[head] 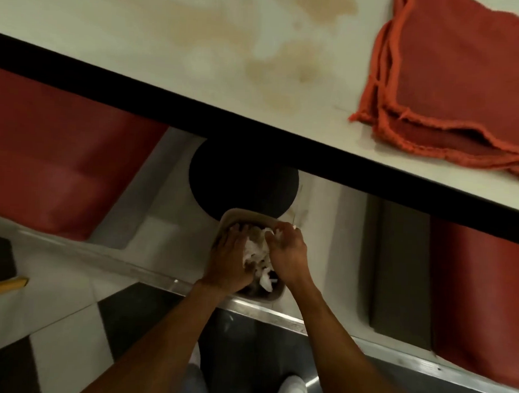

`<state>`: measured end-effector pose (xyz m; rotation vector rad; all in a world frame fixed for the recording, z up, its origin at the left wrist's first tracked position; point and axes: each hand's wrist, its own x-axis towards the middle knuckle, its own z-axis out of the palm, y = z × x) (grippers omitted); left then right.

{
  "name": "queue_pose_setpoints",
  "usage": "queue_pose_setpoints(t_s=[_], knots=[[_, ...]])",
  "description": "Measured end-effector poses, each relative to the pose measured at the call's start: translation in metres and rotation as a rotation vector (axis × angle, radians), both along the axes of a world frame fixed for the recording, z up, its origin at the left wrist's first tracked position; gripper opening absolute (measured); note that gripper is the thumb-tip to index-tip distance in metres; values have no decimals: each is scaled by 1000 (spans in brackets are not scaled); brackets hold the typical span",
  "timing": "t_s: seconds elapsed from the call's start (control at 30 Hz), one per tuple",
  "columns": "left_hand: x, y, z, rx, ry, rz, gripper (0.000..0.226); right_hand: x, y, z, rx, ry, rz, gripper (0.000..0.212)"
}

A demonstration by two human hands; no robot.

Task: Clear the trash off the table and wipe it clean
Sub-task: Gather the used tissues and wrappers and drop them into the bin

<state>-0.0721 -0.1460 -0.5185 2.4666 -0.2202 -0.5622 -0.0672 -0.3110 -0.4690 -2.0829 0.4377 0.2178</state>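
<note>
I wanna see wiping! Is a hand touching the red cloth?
Apart. Head view: red cloth lies on table; left hand and right hand are down at the bin.

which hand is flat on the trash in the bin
The left hand: its fingers lie straight on the paper trash in the bin, while the right hand curls round a white scrap.

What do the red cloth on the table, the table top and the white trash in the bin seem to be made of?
Red cloth: woven, cotton-like fabric, matte, with frayed stitched edges.
Table top: probably smooth pale laminate; slight sheen, brownish stains sitting on the surface, black edge band.
White trash: thin paper, likely napkins, judging by its crumpled folds.
</note>
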Motion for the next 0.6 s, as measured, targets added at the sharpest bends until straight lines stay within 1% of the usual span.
queue_pose_setpoints(t_s=[0.07, 0.13, 0.17, 0.2, 0.27, 0.3, 0.37, 0.43, 0.47, 0.53, 0.57, 0.6], knots=[[-1, 9, 16, -114, -9, 67, 91, 6, 8, 1, -9, -6, 16, 27], [-5, 16, 33, -213, 11, 187, 75, 11, 16, -7, -44, 13, 66, 29], [-7, 21, 40, -224, 4, 235, 66, 13, 21, -14, -84, 62, 132, 33], [-9, 25, 43, -220, -2, 272, 63, 15, 25, -23, -127, 124, 202, 37], [-12, 34, 42, -184, -1, 303, 63, 17, 34, -41, -191, 243, 309, 41], [-14, 38, 40, -167, 6, 297, 61, 18, 38, -48, -234, 290, 346, 46], [-15, 44, 35, -146, 44, 290, 58, 17, 46, -54, -311, 346, 403, 54], [-15, 46, 31, -142, 71, 288, 60, 15, 50, -60, -316, 391, 445, 55], [-16, 47, 30, -146, 75, 293, 61, 12, 49, -68, -314, 399, 466, 59], [-16, 49, 31, -145, 89, 306, 61, 10, 42, -86, -331, 319, 537, 83], [-17, 49, 35, -138, 109, 313, 62, 9, 38, -91, -341, 303, 564, 89], [-18, 49, 42, -126, 136, 319, 62, 7, 35, -85, -332, 290, 543, 84]])
